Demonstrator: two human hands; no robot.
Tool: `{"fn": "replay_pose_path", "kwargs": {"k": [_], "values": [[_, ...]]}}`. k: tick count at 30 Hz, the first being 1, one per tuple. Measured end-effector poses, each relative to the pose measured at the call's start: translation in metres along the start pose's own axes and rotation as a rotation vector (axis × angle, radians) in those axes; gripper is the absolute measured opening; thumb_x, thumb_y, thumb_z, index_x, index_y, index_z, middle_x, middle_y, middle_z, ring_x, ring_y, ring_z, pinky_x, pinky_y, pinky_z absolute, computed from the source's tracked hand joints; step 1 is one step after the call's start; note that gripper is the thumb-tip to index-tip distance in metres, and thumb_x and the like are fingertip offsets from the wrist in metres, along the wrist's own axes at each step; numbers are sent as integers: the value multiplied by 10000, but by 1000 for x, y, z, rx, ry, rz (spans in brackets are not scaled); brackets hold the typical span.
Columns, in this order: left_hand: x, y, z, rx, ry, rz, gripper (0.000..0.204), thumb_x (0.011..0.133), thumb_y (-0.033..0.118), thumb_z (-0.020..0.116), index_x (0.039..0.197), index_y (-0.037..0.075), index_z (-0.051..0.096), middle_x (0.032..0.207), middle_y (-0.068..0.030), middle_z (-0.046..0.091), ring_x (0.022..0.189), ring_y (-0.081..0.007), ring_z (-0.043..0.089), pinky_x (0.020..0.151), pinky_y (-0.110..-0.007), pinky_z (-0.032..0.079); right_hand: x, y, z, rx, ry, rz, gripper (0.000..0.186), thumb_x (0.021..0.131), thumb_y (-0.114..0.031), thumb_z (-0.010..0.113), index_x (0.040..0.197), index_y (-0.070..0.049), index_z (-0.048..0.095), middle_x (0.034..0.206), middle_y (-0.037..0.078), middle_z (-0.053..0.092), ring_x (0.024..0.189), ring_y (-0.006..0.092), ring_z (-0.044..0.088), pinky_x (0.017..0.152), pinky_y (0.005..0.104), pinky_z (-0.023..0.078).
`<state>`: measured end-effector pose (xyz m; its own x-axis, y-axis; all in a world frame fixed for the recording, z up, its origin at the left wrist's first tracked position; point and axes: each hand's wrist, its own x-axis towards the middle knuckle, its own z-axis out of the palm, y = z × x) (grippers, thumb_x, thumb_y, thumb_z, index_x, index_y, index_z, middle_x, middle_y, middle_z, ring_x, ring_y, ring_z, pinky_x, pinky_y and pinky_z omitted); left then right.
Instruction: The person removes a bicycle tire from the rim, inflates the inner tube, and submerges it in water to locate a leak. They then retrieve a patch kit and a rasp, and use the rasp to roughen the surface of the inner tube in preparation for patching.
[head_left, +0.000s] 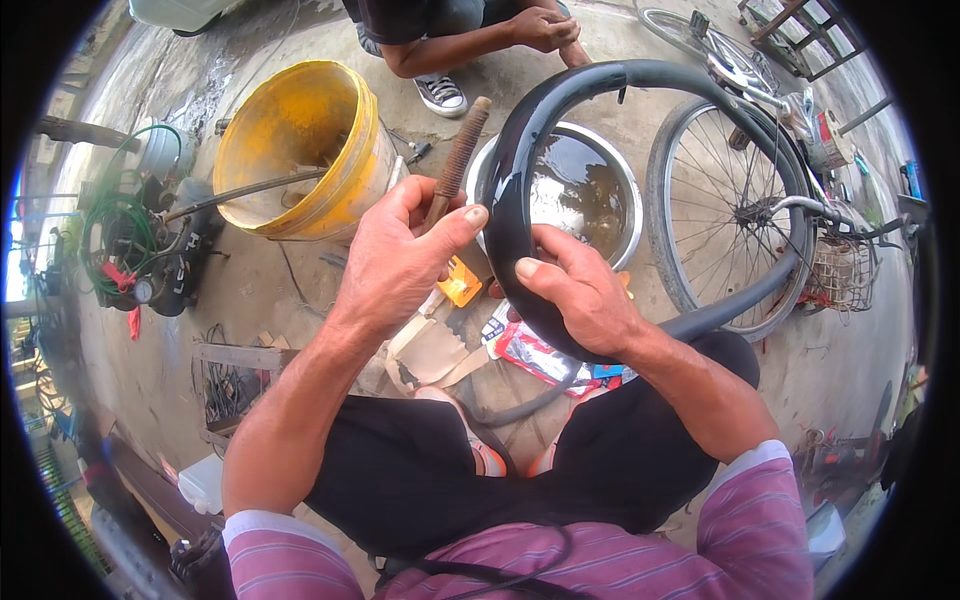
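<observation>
My left hand (390, 255) is closed around the lower end of a rusty, ridged rod (463, 150), which points up and away from me. Wrapped about the near left side of a black inner tube (512, 185), my right hand (585, 290) has its thumb on top. The tube looks inflated and shiny, and its loop runs far to the right, across a bicycle wheel (690, 240). A small valve stem sticks out at the far part of the loop. Behind the tube stands a metal basin (636, 200) of murky water, partly hidden by it.
A yellow bucket (372, 130) stands at left, beside a compressor with a gauge (145, 290) and green hose. Packets (535, 350) and cardboard (428, 350) lie before my feet. Another person (450, 40) crouches at the far side. A wooden crate (235, 365) holds cables.
</observation>
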<state>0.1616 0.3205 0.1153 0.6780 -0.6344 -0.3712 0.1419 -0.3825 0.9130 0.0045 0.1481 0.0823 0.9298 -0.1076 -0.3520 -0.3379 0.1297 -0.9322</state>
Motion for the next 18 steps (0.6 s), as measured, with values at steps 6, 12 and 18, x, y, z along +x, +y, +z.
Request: {"fn": "replay_pose_path", "kwargs": {"k": [6,12,18], "values": [[16,8,23,-165,-170,-86,596,930,369,866,1258,-62,618,956,-74,695,759,-96,632,632,-256,506,-17,1,12,106,41,59,407,1088,-367,560,1199,22,610,971,105,746,812,151,679,739,337,548],[19,10,32,-190,-260,-135,567,924,331,869,1262,-42,609,870,-35,656,656,-56,550,547,-235,436,-24,3,5,198,41,123,499,1148,-459,509,1207,24,621,992,123,744,820,153,707,726,315,577],[21,0,30,-170,-265,-151,554,929,345,861,1249,-36,616,805,-13,627,610,-54,521,519,-241,419,-23,-1,5,151,29,140,478,1131,-440,533,1184,25,630,968,111,746,793,145,693,735,324,553]]}}
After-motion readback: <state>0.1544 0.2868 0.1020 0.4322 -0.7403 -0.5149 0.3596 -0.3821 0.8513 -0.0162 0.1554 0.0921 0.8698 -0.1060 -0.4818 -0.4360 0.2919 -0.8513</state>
